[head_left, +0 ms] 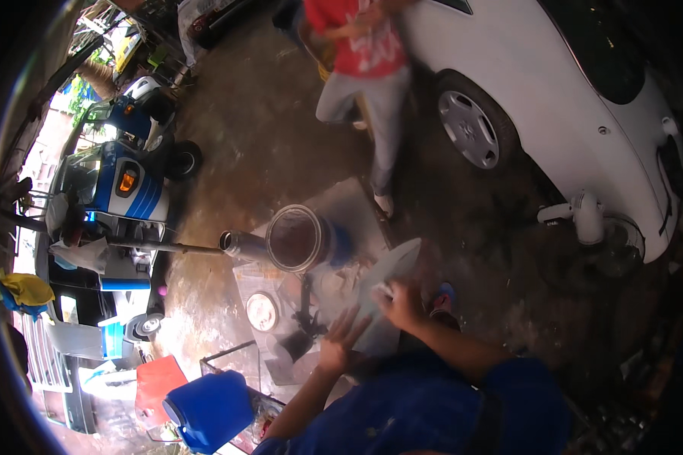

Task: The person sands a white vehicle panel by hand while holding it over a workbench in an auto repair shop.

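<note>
A pale grey-green curved panel, with one pointed end, tilts in front of me over the worktable. My left hand holds its near left side, fingers spread over the surface and thumb hidden. Against the panel's right side, my right hand is closed, its fingertips bunched around a small whitish thing that is too blurred to name. Past the panel stands a large open can. A smaller metal can lies beside it. Nearer to my left hand are a round pale lid and a grey cup-like container.
A person in a red shirt stands beyond the table. On the right is a white car, with a white fan-like device near its end. Blue-and-white vehicles line the left. A blue plastic container stands at lower left.
</note>
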A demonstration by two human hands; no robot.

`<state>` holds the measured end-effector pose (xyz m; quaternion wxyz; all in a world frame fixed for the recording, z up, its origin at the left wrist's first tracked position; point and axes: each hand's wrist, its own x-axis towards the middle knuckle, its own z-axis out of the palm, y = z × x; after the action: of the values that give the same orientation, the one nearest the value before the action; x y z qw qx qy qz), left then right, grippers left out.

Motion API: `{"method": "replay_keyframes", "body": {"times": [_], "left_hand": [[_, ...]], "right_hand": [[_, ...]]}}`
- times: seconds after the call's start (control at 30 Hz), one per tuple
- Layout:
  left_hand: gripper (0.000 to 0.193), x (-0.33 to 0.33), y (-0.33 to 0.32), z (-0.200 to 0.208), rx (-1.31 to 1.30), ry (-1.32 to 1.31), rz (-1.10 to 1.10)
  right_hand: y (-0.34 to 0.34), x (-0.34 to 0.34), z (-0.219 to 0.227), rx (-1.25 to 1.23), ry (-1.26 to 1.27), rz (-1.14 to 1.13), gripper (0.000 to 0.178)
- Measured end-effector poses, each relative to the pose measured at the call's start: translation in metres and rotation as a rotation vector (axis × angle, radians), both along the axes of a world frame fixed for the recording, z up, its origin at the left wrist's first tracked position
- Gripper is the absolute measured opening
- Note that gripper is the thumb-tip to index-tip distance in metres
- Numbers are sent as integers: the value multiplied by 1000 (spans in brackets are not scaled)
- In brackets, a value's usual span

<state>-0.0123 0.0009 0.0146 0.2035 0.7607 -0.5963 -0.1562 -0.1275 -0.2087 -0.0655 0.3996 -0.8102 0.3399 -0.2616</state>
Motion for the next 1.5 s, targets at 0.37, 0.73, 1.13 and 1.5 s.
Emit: {"method": "replay_keyframes", "body": {"times": [0.37,0.73,1.13,1.5], "left_hand": [[111,-4,-47,53,397,8,-142],[103,-30,-113,-38,360,-414,-422],[98,-19,-30,19,182,-209,-144],[71,-16,-2,-13,66,-172,-97]], "right_hand": [[-84,-32,-90,462,-142,-422,37],[-50,-47,-96,420,-59,-304,36],[-1,-43,-3,-237,-65,6,26],[41,-47,31,-382,-17,213,29]]}}
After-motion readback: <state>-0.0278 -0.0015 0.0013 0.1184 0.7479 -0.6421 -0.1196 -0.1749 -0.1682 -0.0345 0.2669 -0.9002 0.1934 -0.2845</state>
